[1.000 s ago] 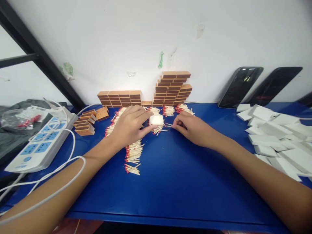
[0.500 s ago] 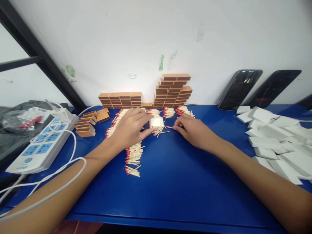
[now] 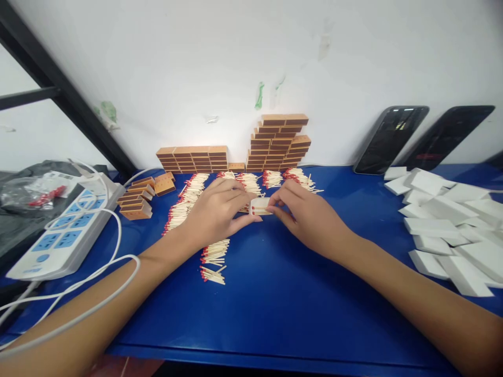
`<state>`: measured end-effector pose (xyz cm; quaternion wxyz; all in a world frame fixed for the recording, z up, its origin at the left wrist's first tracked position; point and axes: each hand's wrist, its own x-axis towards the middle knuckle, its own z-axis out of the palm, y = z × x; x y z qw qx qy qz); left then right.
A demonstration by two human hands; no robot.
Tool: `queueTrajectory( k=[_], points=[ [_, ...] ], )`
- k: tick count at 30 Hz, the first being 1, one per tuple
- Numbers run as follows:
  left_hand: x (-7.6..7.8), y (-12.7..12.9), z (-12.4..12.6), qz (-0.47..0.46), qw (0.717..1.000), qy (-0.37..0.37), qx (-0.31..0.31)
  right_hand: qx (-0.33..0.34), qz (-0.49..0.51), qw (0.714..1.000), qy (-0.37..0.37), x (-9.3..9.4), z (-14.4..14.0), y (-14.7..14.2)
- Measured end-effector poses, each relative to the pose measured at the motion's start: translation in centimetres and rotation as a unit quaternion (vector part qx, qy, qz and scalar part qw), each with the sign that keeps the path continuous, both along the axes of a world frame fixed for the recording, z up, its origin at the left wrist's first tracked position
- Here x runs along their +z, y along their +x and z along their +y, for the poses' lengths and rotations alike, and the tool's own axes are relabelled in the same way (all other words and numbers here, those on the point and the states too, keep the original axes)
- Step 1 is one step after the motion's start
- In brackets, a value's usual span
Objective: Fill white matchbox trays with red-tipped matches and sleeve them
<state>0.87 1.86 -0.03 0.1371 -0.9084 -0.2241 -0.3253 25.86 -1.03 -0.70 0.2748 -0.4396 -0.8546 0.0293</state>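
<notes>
Nearest the camera, two bare forearms reach across the blue tabletop [image 3: 275,293], and a white cable [image 3: 98,293] loops over the left forearm. Further in, loose red-tipped matches [image 3: 214,256] lie in a ragged row just behind the left wrist. Beyond them the two hands meet at the middle of the tabletop. The left hand [image 3: 214,212] has its grip closed on a small white tray [image 3: 261,206], thumb below and fingers [image 3: 239,191] above its left end. The right hand [image 3: 306,214] pinches the tray's right end, its fingertips touching the tray and the few matchsticks lying in it. The tray is held just above the surface, between the two hands.

To the left sits a white power strip [image 3: 58,235] with blue sockets, and a few brown sleeves [image 3: 137,201] lie near it. To the right a heap of white trays [image 3: 448,225] covers the edge of the tabletop. Behind the hands more bundles of matches [image 3: 275,178] fan out, and against the wall stand stacked brown matchboxes [image 3: 275,144]. Two dark phones [image 3: 389,139] lean on the wall at the far right.
</notes>
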Motion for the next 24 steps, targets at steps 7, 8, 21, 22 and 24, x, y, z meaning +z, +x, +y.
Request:
queueTrajectory(
  k=[7, 8, 21, 22, 24],
  points=[
    [0.1, -0.3, 0.5, -0.008, 0.998, 0.004, 0.060, -0.018, 0.034, 0.999, 0.000, -0.1, 0.5, 0.4],
    [0.2, -0.4, 0.7, -0.016, 0.997, 0.013, 0.074, -0.016, 0.034, 0.999, -0.013, -0.3, 0.8, 0.6],
    [0.1, -0.7, 1.0, -0.028, 0.993, 0.005, 0.114, 0.040, 0.003, 0.994, -0.103, -1.6, 2.1, 1.5],
    [0.1, -0.6, 1.0, -0.024, 0.994, 0.002, 0.110, 0.040, 0.004, 0.994, -0.105, -1.6, 2.1, 1.5],
    [-0.1, -0.7, 1.1, -0.022, 0.995, -0.002, 0.102, 0.042, 0.010, 0.994, -0.103, -1.7, 2.2, 1.5]
  ],
)
